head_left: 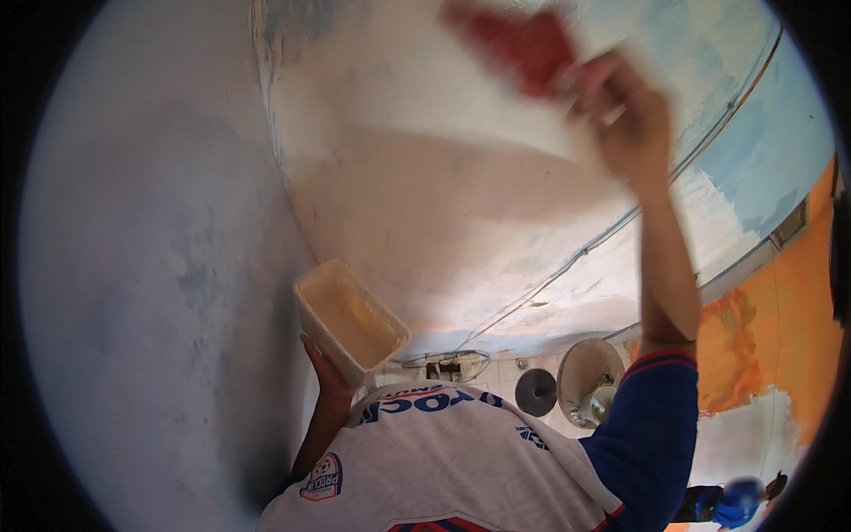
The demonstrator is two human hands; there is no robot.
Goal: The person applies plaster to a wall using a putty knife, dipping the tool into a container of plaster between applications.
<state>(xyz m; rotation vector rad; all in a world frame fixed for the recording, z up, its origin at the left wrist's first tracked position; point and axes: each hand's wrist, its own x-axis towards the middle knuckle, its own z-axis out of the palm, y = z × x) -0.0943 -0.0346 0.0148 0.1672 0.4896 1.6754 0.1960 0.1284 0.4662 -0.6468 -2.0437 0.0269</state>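
Observation:
My right hand [628, 115] is raised at the top, closed on a red flat putty scraper [523, 49]. Both are smeared by motion, so the scraper's edge does not show sharply. It is against or just in front of the cream, patchy wall [399, 106]; which of the two I cannot tell. Lower down on the left, my left hand [332, 379] grips a rectangular cream tub [353, 324] from below and the side. The tub is tilted, and a pale, slightly yellowish coating shows inside. Most of the left fingers are hidden behind it.
A grey-blue wall [151, 266] stands close on the left, meeting the cream one at a corner. A thin cable [585, 251] runs along the wall. Round containers [592, 381] stand on the tiled floor. An orange wall [753, 328] and a blue item [740, 504] are at right.

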